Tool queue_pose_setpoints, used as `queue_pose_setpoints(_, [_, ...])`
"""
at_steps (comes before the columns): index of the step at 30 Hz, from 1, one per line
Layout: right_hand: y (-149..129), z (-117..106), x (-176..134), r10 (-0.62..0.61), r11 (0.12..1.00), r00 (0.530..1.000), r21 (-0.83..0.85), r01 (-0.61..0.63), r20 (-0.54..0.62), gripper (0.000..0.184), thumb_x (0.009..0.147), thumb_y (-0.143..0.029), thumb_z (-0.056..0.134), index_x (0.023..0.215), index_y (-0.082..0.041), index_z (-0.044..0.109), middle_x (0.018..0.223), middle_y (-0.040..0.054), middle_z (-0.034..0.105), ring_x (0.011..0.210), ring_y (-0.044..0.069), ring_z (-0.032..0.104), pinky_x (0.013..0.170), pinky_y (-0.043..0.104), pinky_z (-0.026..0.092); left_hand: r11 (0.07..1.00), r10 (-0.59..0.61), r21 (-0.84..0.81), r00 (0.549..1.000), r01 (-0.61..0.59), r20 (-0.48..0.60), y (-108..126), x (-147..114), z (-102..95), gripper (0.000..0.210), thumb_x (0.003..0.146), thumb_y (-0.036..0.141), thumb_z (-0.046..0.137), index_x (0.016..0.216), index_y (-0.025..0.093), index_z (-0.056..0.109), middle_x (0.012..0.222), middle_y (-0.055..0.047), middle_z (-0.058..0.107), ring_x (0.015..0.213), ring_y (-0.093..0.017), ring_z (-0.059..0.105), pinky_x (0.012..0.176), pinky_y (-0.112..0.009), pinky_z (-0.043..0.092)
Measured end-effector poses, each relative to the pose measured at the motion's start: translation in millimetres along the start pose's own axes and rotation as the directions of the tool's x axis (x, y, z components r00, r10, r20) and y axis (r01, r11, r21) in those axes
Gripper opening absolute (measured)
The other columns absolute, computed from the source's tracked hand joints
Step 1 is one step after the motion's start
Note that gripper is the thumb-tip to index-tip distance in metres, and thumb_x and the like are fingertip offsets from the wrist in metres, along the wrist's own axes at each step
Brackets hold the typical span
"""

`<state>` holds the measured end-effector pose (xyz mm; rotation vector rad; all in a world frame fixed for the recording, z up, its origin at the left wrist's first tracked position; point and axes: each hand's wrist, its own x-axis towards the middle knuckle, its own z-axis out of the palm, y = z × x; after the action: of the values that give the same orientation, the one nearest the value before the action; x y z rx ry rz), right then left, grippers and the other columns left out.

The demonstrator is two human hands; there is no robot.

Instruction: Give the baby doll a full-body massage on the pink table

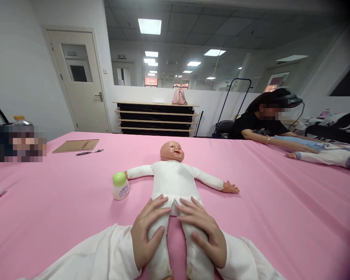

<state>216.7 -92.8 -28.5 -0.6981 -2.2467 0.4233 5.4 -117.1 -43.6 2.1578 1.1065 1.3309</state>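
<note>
A baby doll (175,179) with a white cloth body lies face up on the pink tablecloth (265,225), arms stretched out to both sides. My left hand (148,229) rests on the doll's leg on the left, close to the hip, with its fingers spread. On the other leg lies my right hand (204,229), also with fingers apart and palm down. Neither hand grasps anything. Beside the doll's hand on the left stands a small bottle (120,186) with a green cap. Both my sleeves are white.
A brown notebook (76,146) and a pen (89,152) lie at the far left of the table. At the right, another person (261,120) leans over a second doll (328,156). Shelves (157,116) with a pink backpack (179,97) stand behind the table.
</note>
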Motion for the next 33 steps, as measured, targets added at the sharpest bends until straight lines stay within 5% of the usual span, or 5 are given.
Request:
queue_pose_setpoints(7, [-16.9,-6.6,-2.4,-0.211,0.971,0.966,0.148,0.190,0.146,0.024,0.084,-0.024,0.037,0.089,-0.018,0.059,0.076,0.0031,0.067,0.076,0.012,0.062,0.096,0.031,0.036,1.000,0.012,-0.008,0.999,-0.012,0.031,-2.7,-1.4,1.6,0.034,0.081,0.024,0.046,0.114,0.025,0.055,0.118,-0.005,0.056,0.123,-0.022,0.038,0.104,-0.046,0.026])
queue_pose_setpoints(15, [-2.7,-1.9,-4.5,-0.091,0.993,0.996,-0.070,0.092,0.014,0.040,0.085,-0.036,0.037,0.121,-0.021,0.047,0.124,0.0085,0.051,0.126,0.023,0.034,0.106,0.047,0.017,0.966,0.107,-0.236,0.994,-0.107,-0.011,12.7,-4.8,-3.2,0.027,0.084,0.019,0.038,0.076,0.019,0.063,0.055,0.001,0.062,0.056,-0.011,0.059,0.086,-0.032,0.046])
queue_pose_setpoints(24, [4.7,4.0,-2.0,-0.015,0.989,0.998,-0.144,0.025,0.068,0.048,0.086,-0.042,0.035,0.131,-0.023,0.036,0.140,0.0088,0.030,0.132,0.024,0.019,0.106,0.052,0.011,0.999,0.033,0.020,0.999,-0.034,0.043,-0.2,-1.3,4.2,0.038,0.082,0.027,0.045,0.119,0.025,0.051,0.130,-0.006,0.045,0.125,-0.023,0.035,0.105,-0.050,0.020])
queue_pose_setpoints(29, [1.7,1.1,0.2,-0.049,0.992,0.985,-0.109,0.068,0.166,0.028,0.084,-0.035,0.042,0.105,-0.030,0.060,0.121,0.0027,0.055,0.129,0.023,0.028,0.106,0.052,0.009,0.993,0.113,0.014,0.986,-0.116,0.123,2.4,-3.1,4.2,0.026,0.082,0.021,0.045,0.100,0.028,0.063,0.098,-0.001,0.066,0.119,-0.021,0.043,0.104,-0.048,0.024])
queue_pose_setpoints(33, [-6.4,-0.3,0.4,-0.119,0.993,0.976,0.009,0.120,0.180,0.022,0.081,-0.028,0.043,0.089,-0.023,0.064,0.086,0.0032,0.068,0.114,0.019,0.048,0.106,0.045,0.015,0.985,0.171,-0.039,0.985,-0.170,0.024,8.6,-9.8,8.1,0.021,0.079,0.018,0.047,0.086,0.025,0.066,0.080,0.000,0.069,0.091,-0.016,0.061,0.098,-0.038,0.037])
